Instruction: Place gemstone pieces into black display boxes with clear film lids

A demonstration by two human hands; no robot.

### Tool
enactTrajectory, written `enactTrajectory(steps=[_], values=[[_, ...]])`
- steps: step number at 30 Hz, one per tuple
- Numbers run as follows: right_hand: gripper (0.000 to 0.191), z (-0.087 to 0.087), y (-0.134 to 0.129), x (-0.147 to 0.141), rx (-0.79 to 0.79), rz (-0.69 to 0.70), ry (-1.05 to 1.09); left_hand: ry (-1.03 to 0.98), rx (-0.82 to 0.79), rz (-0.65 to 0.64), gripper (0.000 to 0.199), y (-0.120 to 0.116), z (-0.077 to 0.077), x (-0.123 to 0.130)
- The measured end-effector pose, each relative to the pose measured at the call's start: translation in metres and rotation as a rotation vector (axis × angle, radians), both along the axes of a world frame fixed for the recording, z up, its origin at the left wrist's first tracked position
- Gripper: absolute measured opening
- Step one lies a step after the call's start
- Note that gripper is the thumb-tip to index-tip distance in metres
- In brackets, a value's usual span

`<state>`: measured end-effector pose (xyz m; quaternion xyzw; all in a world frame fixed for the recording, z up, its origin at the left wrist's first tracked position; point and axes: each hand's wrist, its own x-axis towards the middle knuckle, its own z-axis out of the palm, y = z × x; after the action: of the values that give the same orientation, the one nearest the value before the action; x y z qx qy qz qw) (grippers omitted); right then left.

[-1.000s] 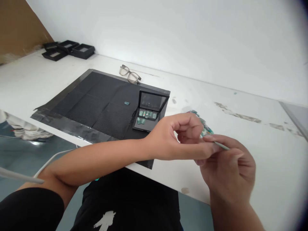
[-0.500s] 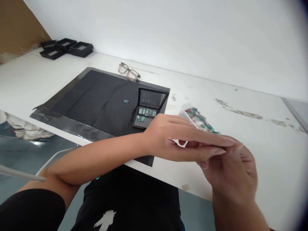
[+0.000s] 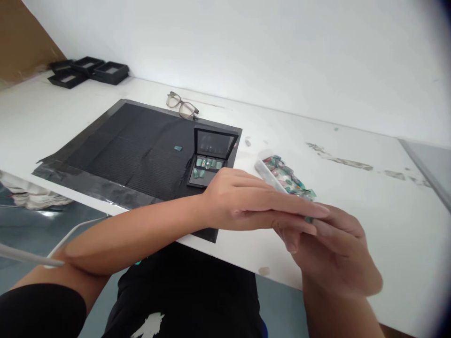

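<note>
Nearest, over the front of the white table (image 3: 355, 188), the left hand (image 3: 243, 199) stretches across to meet the right hand (image 3: 334, 249); the left fingers lie straight and close together, with only a narrow gap to the thumb, and in that gap shows a sliver of a small glossy green piece (image 3: 309, 219). The right fingers are bent up against the left fingertips, and whether they too pinch the piece cannot be told, since the left hand covers them. The step in hand looks like close handling of this one piece between both sets of fingertips; the next move, I judge, calls for a light, exact pinch by one hand while the other gives way. Just beyond the hands stands a translucent plastic tub (image 3: 269, 176), heaped with small green, red and whitish pieces, its right side partly hidden. Further left, an open black hinged case (image 3: 213, 154) with a windowed lid holds a row of green, nail-shaped pieces (image 3: 208, 163), with two more in front of them. It rests on a ribbed black mat (image 3: 116, 141), where one loose teal piece (image 3: 178, 148) lies well apart from it. Past the mat's far edge are thin-framed eyeglasses (image 3: 183, 105), and by the wall sit several black, frame-like boxes (image 3: 111, 72).
</note>
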<state>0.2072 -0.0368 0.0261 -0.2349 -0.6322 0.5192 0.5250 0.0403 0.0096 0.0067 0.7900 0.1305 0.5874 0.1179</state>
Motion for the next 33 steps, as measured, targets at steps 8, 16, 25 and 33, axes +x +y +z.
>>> enactTrajectory(steps=[8, 16, 25, 33], values=[[0.036, 0.005, 0.005, 0.003, -0.038, 0.068, -0.061, -0.069, 0.153, -0.029, 0.017, 0.001, 0.006, 0.002], [0.032, 0.007, 0.002, -0.003, 0.029, 0.101, -0.023, 0.035, 0.145, 0.011, 0.023, -0.003, 0.009, 0.001], [0.021, 0.005, -0.002, 0.003, -0.096, 0.120, 0.010, -0.020, 0.138, -0.004, 0.023, -0.007, 0.009, -0.001], [0.024, -0.001, -0.005, 0.002, -0.160, 0.043, 0.021, -0.021, 0.110, 0.027, 0.021, -0.004, 0.007, -0.003]])
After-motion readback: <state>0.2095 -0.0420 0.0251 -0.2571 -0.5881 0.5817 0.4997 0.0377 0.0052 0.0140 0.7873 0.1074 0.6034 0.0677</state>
